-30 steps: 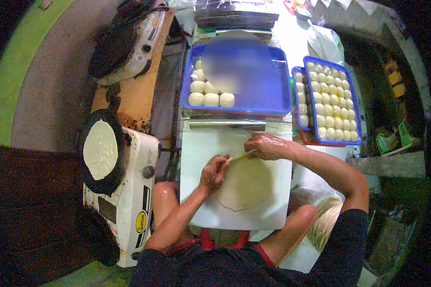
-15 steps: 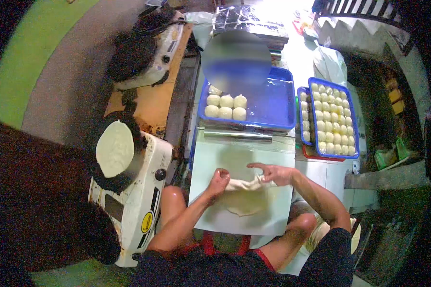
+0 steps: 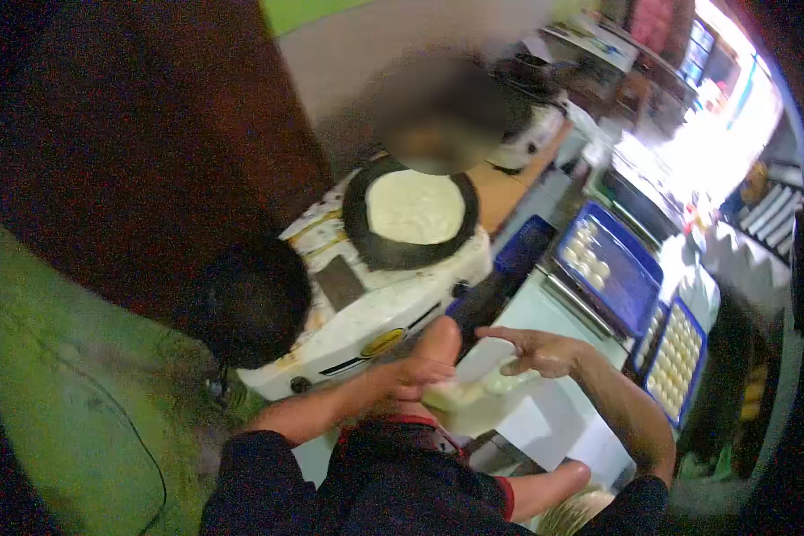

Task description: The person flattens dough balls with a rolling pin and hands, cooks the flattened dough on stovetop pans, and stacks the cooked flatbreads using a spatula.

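At the left, a white gas stove (image 3: 420, 299) carries a dark griddle (image 3: 389, 255), on which a thin round of dough (image 3: 415, 207) lies flat. Just in front of the stove, the left hand (image 3: 415, 373) is blurred beside the knee, right at the near edge of a pale dough sheet (image 3: 460, 395); whether its fingers pinch that edge, I cannot tell. The sheet is between the two hands, above the lap. It looks light, limp and stretchy, likely slick and easily torn, so a broad hold by two opposite edges, fingertips kept off the thin middle, should suit it. The right hand (image 3: 545, 351), at the sheet's far side, has forefinger and thumb spread wide. Farther right is a blue tray (image 3: 630, 281) with dough balls (image 3: 585, 255).
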Available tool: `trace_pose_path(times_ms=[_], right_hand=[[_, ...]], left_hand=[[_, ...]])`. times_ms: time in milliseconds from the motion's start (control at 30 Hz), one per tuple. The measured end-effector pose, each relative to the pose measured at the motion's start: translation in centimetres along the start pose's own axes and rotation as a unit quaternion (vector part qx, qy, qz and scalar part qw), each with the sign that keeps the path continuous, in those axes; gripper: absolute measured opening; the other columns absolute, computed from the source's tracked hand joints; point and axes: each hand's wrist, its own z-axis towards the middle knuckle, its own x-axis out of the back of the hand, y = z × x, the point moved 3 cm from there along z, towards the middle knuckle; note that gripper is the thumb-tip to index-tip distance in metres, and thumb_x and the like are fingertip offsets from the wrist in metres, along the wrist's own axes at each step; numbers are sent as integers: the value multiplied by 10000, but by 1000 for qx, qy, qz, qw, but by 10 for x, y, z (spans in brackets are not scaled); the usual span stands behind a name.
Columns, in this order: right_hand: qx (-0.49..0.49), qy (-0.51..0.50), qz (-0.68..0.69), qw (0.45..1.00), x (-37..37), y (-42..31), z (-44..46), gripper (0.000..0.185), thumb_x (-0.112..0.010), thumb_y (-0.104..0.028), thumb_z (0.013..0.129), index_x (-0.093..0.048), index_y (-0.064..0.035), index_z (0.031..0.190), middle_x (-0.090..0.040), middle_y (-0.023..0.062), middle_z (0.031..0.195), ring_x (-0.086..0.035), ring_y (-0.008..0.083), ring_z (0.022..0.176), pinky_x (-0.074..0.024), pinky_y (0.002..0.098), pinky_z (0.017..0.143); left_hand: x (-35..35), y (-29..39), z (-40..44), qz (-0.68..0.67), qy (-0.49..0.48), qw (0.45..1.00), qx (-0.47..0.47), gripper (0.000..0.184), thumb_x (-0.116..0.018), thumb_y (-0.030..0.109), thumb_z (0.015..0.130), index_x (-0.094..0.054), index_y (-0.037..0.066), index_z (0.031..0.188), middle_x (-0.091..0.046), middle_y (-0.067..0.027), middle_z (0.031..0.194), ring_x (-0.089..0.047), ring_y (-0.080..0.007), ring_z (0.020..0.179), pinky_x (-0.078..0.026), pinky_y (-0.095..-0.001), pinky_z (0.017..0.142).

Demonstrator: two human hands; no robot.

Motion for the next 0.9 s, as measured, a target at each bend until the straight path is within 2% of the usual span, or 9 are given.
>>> trace_pose_path(times_ms=[67,167,367,500,567,633,700,833,900], right_hand=[[27,-24,-66,997,-8,-33,70,842,-690,16,877,-267,-144,1587,-350,119,1565,-328,196,1422,-323,345,1142],[178,-63,-233,954,-48,-129,162,823,-661,47,872,-279,-131,1579,-370,130,1560,-348,206,1412,-315,342,1153],[273,5,-371,887,-125,-274,276,791,-667,-19,861,-283,-36,1553,-480,191,1487,-490,267,1335,-388,367,1122],[406,83,-518,749,-152,-244,368,695,-651,-120,898,-349,-7,1514,-526,245,1429,-559,345,1284,-420,383,1108],[79,-52,-704,704,-177,-210,380,572,-640,-238,932,-480,-103,1464,-465,237,1484,-483,395,1350,-392,447,1137],[309,-32,-692,652,-158,-101,406,453,-612,-340,961,-585,-195,1390,-391,202,1549,-397,415,1408,-341,518,1159],[337,-40,-722,604,-173,-88,366,456,-588,-401,976,-571,-244,1404,-337,179,1586,-322,452,1438,-277,589,1171],[361,10,-485,796,-177,-116,388,567,-504,-433,1008,-467,-116,1476,-294,200,1596,-297,406,1466,-244,537,1201],[352,65,-487,797,-181,-110,436,568,-478,-400,1018,-417,-110,1503,-274,221,1599,-284,406,1470,-243,535,1197]], left_hand=[[81,-11,-27,-43,-102,989,-99,453,-552,361,1010,-566,58,1347,-669,-86,1262,-640,-200,1150,-496,-385,1014],[138,29,-173,-10,179,962,-204,371,-607,342,990,-611,108,1277,-694,-112,1206,-692,-237,1024,-541,-425,959],[204,70,-382,43,384,810,-442,304,-556,242,1022,-628,42,1238,-702,-54,1057,-677,-159,937,-575,-342,799],[255,28,-390,338,574,601,-441,353,-537,297,1037,-722,23,1161,-735,-68,1040,-645,-125,886,-519,-308,842],[277,-20,-354,383,585,608,-377,319,-568,296,1015,-742,48,1113,-756,-90,958,-694,-182,875,-498,-366,971],[283,-70,-319,606,475,589,-243,263,-582,290,985,-742,146,1137,-718,-98,1159,-644,-262,1170,-215,-591,1207],[262,-99,-308,644,442,559,-278,305,-545,327,998,-746,133,1122,-668,-86,1289,-587,-250,1272,-213,-601,1200],[256,-76,-323,520,482,595,-380,371,-484,307,1026,-687,44,1189,-670,-148,1269,-580,-278,1278,-220,-548,1206],[277,-45,-311,455,532,572,-428,396,-449,297,1042,-618,28,1278,-636,-188,1306,-545,-313,1308,-213,-524,1210]])
